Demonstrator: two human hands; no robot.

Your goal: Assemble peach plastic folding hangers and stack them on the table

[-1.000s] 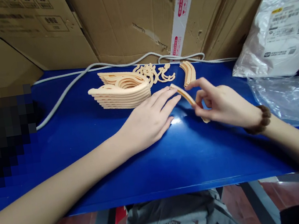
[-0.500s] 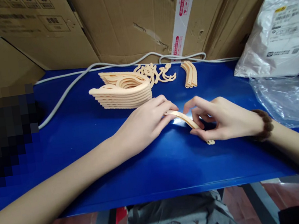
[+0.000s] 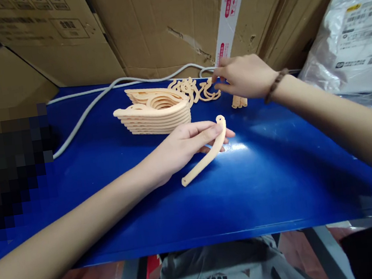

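My left hand [image 3: 193, 143] is closed on a curved beige plastic arm [image 3: 206, 159], thumb on top and fingers underneath. That arm is bent, with a small hole near each end, and hangs tilted over the blue tabletop. Reaching to the back, my right hand [image 3: 244, 76] is at the right edge of a pile of small beige plastic hooks [image 3: 193, 91]. Its thumb and fingers are apart at the outermost hooks, holding nothing that I can see. Beneath that hand, several more curved arms [image 3: 239, 101] lie partly hidden.
A neat stack of flat beige hanger-like pieces [image 3: 155, 119] stands left of the hooks. A white cable [image 3: 88, 111] runs along the back. Cardboard boxes [image 3: 156, 23] rise behind the blue table [image 3: 249, 195]. A white plastic parcel bag [image 3: 348, 42] leans at the right.
My right hand has let go of the curved arm and moved up and back to the hooks. My left hand keeps the arm, now turned so its lower end points toward me and left.
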